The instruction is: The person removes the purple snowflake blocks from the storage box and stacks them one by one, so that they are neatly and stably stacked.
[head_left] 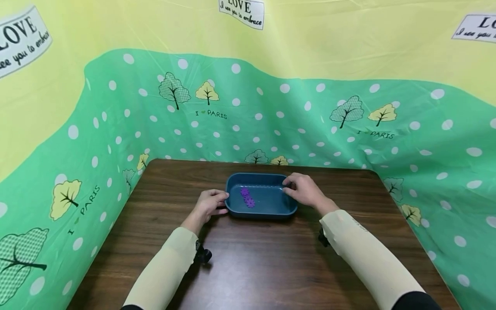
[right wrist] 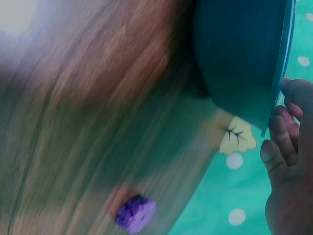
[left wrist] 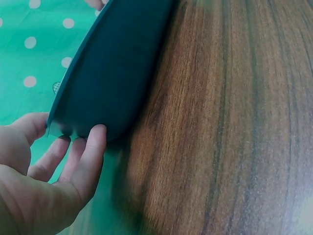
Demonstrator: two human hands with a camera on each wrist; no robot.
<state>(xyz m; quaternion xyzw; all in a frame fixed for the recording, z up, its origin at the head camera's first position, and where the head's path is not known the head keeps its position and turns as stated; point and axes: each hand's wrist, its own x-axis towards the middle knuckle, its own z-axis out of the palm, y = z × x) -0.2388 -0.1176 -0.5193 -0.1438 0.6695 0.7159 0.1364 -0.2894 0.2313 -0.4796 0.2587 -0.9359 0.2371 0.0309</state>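
A dark blue rectangular tray [head_left: 261,214] lies on the wooden table between both hands. Inside it, towards the left, sit a few small purple notched discs [head_left: 247,198]. My left hand [head_left: 209,203] holds the tray's left end; the left wrist view shows the thumb by the rim and the fingers against the outer wall [left wrist: 110,73]. At the opposite end, my right hand [head_left: 307,190] grips the right rim, its thumb and forefinger reaching over the edge. In the right wrist view, another purple notched piece [right wrist: 136,214] is on the table, out of sight in the head view.
The brown wooden table [head_left: 248,267] extends around the tray. A green and yellow printed cloth [head_left: 271,99] hangs behind it and along both sides. Small black wrist cameras [head_left: 203,255] sit under the forearms.
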